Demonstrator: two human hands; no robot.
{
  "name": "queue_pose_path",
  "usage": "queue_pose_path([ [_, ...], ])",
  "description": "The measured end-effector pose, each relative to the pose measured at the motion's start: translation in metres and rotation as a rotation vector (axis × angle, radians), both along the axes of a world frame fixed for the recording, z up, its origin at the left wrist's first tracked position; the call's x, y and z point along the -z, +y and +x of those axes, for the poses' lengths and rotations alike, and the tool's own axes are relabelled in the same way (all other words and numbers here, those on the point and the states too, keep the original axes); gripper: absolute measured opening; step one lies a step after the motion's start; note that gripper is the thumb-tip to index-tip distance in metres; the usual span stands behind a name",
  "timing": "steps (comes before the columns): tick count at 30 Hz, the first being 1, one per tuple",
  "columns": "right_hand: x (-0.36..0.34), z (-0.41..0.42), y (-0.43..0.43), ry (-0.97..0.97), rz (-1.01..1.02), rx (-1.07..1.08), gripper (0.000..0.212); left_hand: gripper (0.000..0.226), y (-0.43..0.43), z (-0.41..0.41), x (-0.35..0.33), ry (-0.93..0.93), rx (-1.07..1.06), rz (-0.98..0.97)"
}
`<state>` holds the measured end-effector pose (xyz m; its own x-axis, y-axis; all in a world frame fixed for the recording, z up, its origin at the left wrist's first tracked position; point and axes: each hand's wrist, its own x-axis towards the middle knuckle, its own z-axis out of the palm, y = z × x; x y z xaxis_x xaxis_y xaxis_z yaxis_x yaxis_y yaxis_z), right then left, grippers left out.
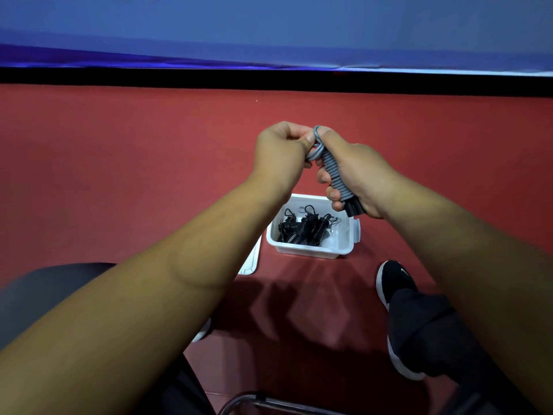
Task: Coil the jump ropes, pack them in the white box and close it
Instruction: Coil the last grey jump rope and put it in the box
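Observation:
A grey jump rope [334, 172] is wound in tight turns around its black handles, whose ends stick out below my right hand [356, 178]. That hand grips the bundle upright above the white box [311, 250]. My left hand [281, 151] pinches the rope's loose grey loop at the top of the bundle, where a turn circles my right thumb tip. The box sits open on the red floor and holds several coiled black jump ropes [305, 226].
The white lid [250, 263] lies on the floor left of the box, mostly hidden by my left forearm. My black shoe [395, 283] stands right of the box. A chair frame [254, 399] is below. A black baseboard and a blue wall run behind.

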<state>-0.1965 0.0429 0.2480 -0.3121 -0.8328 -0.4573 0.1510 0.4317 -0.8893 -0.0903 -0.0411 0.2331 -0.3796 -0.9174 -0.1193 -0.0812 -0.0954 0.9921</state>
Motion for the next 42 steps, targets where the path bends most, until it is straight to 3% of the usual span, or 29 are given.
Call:
queue_pose_path([
  [6,-0.006,-0.009,-0.001,-0.053,-0.065,0.053,0.054,0.009,-0.002,-0.003,-0.017,0.122,0.04,0.247],
  [12,-0.01,-0.015,-0.001,-0.08,-0.082,0.076,0.049,0.017,-0.008,0.003,-0.032,0.184,0.129,0.371],
  [18,-0.007,-0.008,-0.003,-0.075,-0.051,0.029,0.048,0.019,-0.011,0.008,-0.028,0.13,0.086,0.424],
  [24,-0.004,-0.006,-0.001,-0.066,-0.029,0.015,0.051,0.018,-0.009,0.009,-0.023,0.131,0.071,0.304],
  [37,0.006,-0.014,0.005,-0.064,0.011,-0.01,0.036,0.031,-0.017,0.008,-0.015,-0.198,0.246,-0.206],
  [42,0.003,-0.021,0.001,0.004,-0.001,-0.024,0.04,0.023,-0.014,0.005,-0.019,-0.176,0.245,-0.299],
])
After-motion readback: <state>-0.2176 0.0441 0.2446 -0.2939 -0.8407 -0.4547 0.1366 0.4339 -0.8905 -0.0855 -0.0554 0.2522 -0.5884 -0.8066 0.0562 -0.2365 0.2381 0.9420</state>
